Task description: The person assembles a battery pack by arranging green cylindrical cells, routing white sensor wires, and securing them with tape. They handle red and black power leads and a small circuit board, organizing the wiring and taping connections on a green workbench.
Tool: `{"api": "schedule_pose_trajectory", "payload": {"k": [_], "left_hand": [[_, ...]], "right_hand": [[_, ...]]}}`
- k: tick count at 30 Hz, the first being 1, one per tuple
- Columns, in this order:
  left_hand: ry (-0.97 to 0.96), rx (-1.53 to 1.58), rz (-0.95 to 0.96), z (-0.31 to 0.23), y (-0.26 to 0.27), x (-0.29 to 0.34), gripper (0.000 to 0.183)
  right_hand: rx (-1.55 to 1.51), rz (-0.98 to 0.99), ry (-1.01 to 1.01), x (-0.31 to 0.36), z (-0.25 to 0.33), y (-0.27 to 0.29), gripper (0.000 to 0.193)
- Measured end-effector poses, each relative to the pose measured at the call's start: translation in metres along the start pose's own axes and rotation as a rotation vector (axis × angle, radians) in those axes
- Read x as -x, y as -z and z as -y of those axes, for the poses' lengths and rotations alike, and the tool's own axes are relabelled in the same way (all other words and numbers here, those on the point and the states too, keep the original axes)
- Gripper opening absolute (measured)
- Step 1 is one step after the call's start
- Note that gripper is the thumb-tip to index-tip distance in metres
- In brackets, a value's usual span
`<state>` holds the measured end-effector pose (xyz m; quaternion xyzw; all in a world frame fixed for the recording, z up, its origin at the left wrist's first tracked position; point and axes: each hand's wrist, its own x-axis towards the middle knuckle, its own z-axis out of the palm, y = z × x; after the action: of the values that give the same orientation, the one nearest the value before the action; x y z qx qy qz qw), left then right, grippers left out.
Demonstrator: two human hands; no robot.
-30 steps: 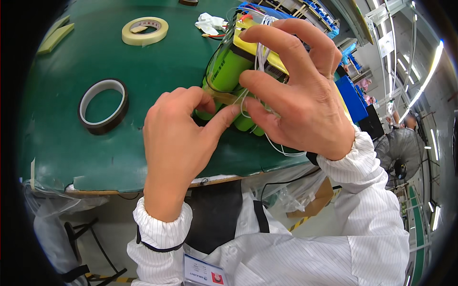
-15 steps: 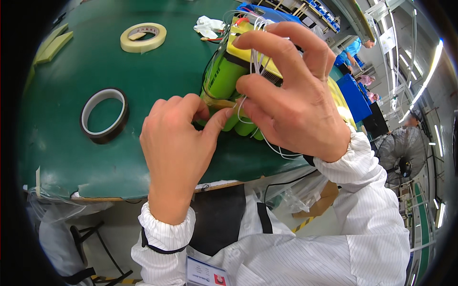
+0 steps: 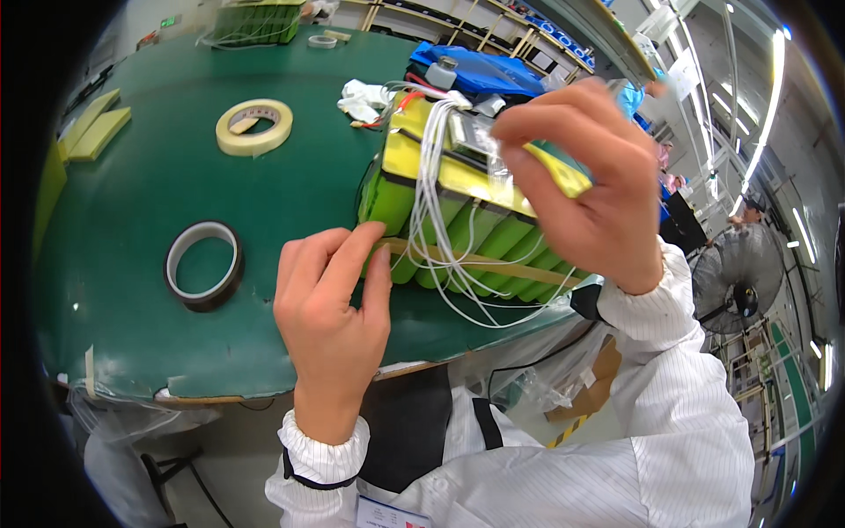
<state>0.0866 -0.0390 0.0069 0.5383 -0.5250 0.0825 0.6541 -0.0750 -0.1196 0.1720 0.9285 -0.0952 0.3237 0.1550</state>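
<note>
A battery pack of green cells with a yellow top sits on the bench before me. Along its near side runs a tan tape strip. My left hand pinches the left end of this strip at the pack's corner. A bundle of thin white wires hangs over the top and down the near side. My right hand is raised over the right part of the pack, thumb and forefinger bent towards each other and blurred. Beside their tips is a small circuit board under shiny clear film; whether they hold anything is unclear.
On the green bench lie a dark tape roll, a cream tape roll and yellow-green strips. Crumpled white tissue and a blue sheet lie behind the pack. Another green pack stands far back. A fan is at right.
My right hand has left the white wires and moved up and right; the wires now hang loose over the pack. My left hand stays at the pack's corner. More of the pack shows.
</note>
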Motion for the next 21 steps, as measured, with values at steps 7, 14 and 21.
{"api": "schedule_pose_trajectory", "payload": {"k": [7,14,21], "left_hand": [[-0.02,-0.022,0.01,-0.001,-0.003,-0.003,0.021],[-0.011,-0.008,0.082,-0.002,-0.002,-0.002,0.02],[-0.009,-0.079,0.054,0.003,0.003,0.004,0.02]], "right_hand": [[-0.031,0.209,-0.316,0.025,0.045,-0.015,0.034],[0.022,-0.103,-0.386,0.022,0.057,-0.044,0.028],[-0.018,0.117,-0.625,-0.028,0.021,-0.038,0.043]]}}
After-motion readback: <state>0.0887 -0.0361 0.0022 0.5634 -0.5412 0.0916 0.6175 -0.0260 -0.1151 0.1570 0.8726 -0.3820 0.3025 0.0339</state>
